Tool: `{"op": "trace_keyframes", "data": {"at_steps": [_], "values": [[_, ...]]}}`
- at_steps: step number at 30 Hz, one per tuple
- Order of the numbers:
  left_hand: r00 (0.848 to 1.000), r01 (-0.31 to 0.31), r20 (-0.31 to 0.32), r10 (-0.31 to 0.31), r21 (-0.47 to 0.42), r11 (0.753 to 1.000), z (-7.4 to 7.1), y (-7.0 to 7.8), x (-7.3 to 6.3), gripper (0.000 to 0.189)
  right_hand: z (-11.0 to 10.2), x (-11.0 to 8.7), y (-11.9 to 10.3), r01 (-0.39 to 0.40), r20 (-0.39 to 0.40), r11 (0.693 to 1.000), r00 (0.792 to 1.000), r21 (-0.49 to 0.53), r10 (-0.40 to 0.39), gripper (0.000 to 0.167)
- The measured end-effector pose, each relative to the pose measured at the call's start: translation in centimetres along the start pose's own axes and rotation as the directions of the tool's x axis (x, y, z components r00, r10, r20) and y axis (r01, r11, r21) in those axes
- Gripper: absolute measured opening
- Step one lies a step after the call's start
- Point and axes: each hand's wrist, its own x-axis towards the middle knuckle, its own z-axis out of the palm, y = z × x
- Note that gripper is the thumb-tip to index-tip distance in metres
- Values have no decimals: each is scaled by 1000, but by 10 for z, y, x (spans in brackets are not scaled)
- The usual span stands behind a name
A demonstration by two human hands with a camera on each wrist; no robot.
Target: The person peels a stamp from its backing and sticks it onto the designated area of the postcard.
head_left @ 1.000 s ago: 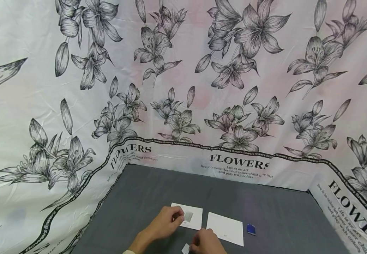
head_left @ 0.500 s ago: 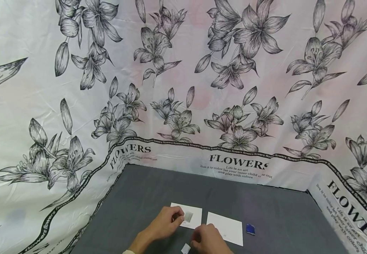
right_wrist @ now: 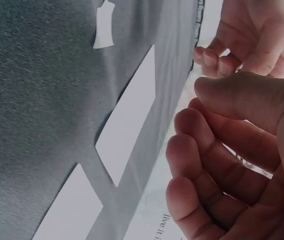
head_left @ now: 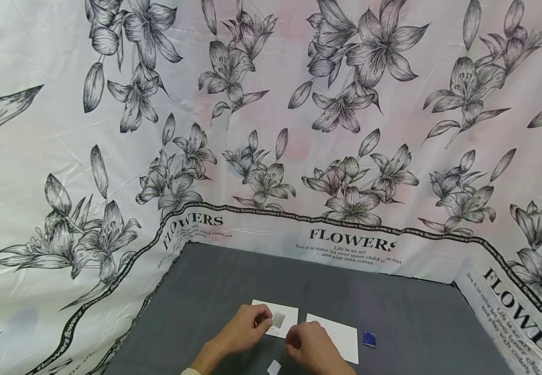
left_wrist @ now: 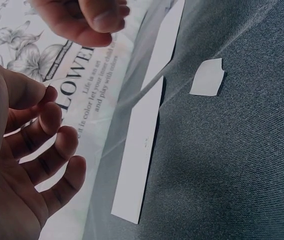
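My left hand (head_left: 248, 328) pinches a small, thin translucent film (head_left: 278, 319) between thumb and forefinger. It looks greyish against the left white card (head_left: 290, 315) beneath; in the left wrist view only a faint edge shows at the fingertips. To its right, my right hand (head_left: 312, 345) hovers with fingers loosely bent, and nothing can be seen in it. It covers the near left part of the right white card (head_left: 346, 336). A small white paper piece (left_wrist: 208, 77) with a notched edge lies on the dark cloth, nearer to me than the cards.
A small blue packet (head_left: 369, 339) lies right of the right card. Dark grey cloth (head_left: 252, 271) covers the table. A white curtain (head_left: 261, 172) printed with lilies and lettering encloses the back and sides.
My right hand has left the white paper piece and moved up and slightly right, clear of it. The left hand keeps its place with the film.
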Motion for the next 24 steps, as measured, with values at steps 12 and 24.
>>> {"op": "trace_keyframes", "data": {"at_steps": [12, 24], "values": [[1000, -15, -11, 15, 5, 1000, 2, 2, -1, 10, -8, 8, -9, 45, -61, 997, 997, -63, -49, 10], [1000, -23, 9, 23, -9, 1000, 6, 4, 0, 10, -10, 15, -21, 84, -146, 994, 985, -74, -94, 11]]}}
